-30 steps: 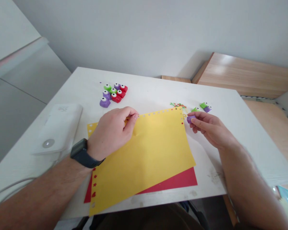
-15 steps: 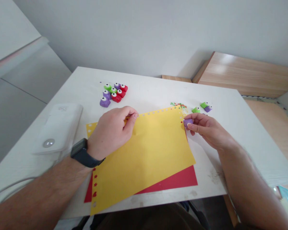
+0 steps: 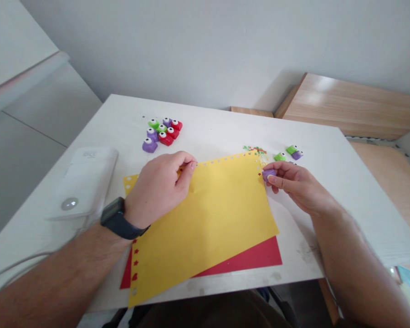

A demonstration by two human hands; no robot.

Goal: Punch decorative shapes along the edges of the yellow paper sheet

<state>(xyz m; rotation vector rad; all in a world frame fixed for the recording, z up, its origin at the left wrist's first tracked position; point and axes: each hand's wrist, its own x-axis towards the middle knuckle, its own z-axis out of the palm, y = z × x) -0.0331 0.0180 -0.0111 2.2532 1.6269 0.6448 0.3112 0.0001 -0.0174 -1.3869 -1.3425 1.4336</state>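
Note:
A yellow sheet of paper [image 3: 218, 205] has small punched shapes along its top, left and right edges. It lies askew over a red sheet [image 3: 246, 257]. My left hand [image 3: 166, 182], with a dark watch on the wrist, pinches the yellow paper at its top edge. At the paper's upper right edge, my right hand [image 3: 294, 182] grips a purple paper punch [image 3: 268, 175] between thumb and fingers. The punch meets the sheet's edge beside a small star-shaped cutout. Whether the sheet sits inside its slot is hard to see.
Several purple, green and red punches [image 3: 164, 137] cluster at the back left. More punches [image 3: 292, 149] stand at the right, near scattered paper bits [image 3: 254, 149]. A white device [image 3: 85, 180] with a cable lies left on the white table [image 3: 215, 130].

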